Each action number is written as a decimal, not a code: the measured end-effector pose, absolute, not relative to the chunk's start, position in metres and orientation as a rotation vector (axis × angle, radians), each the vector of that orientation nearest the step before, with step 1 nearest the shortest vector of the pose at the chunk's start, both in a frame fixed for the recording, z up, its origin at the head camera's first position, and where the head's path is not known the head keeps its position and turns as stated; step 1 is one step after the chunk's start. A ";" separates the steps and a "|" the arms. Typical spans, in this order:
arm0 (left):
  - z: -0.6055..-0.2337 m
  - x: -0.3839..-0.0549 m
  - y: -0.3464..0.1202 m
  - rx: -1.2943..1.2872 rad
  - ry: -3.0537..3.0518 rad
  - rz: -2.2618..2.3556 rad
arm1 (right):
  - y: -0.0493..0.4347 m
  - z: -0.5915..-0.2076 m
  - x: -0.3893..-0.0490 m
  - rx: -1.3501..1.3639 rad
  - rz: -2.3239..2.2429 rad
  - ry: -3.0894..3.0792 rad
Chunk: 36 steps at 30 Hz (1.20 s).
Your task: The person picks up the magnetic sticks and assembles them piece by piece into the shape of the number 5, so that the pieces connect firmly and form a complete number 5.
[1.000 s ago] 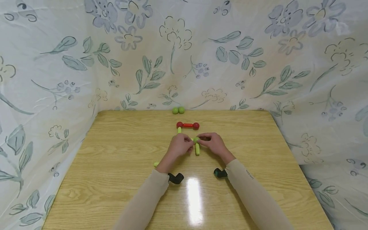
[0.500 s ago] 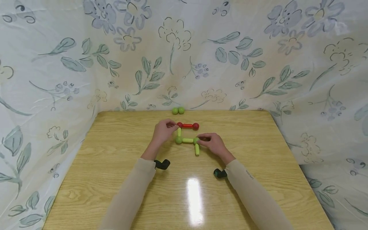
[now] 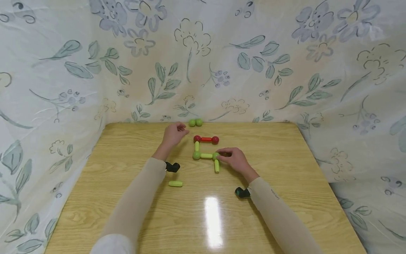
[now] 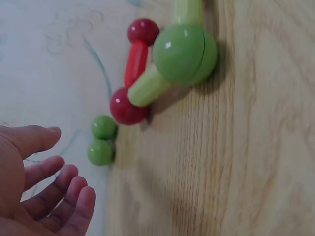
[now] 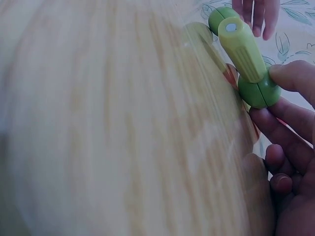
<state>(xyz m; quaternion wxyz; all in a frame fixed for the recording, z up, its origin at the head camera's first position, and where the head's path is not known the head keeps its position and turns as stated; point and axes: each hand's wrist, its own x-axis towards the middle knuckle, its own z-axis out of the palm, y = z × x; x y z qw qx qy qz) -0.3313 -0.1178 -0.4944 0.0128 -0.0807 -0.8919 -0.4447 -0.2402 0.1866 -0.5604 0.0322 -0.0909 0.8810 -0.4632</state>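
Observation:
Two red balls joined by a red rod (image 3: 206, 139) form the far side of a linked chain of balls and rods on the table. From the left red ball (image 4: 128, 105) a yellow-green rod (image 3: 196, 146) leads to a green ball (image 3: 196, 155). Another rod (image 3: 206, 156) runs right to a second green ball (image 5: 259, 92), which my right hand (image 3: 236, 159) pinches between thumb and fingertips. A rod (image 5: 242, 51) with a silvery disc at its end sticks out from that ball. My left hand (image 3: 173, 135) is empty, fingers loosely bent, left of two loose green balls (image 3: 198, 122).
A loose yellow-green rod (image 3: 176, 183) lies on the wooden table (image 3: 127, 197), near the left forearm. Floral cloth (image 3: 203, 70) hangs at the back and sides. Each wrist carries a black device (image 3: 242, 192).
My left hand has let go of the chain's middle and moved left and away, toward the two loose green balls. The loose rod has come into full view. My right hand stays at its ball.

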 end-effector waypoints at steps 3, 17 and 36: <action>-0.495 -0.341 -0.118 -0.257 -2.797 -1.359 | 0.186 -0.560 -0.240 -0.280 -1.430 2.705; -0.500 -0.370 -0.110 -0.256 -2.833 -1.318 | 0.186 -0.561 -0.241 -0.286 -1.401 2.718; -0.524 -0.396 -0.093 -0.195 -2.806 -1.348 | 0.188 -0.562 -0.242 -0.276 -1.422 2.710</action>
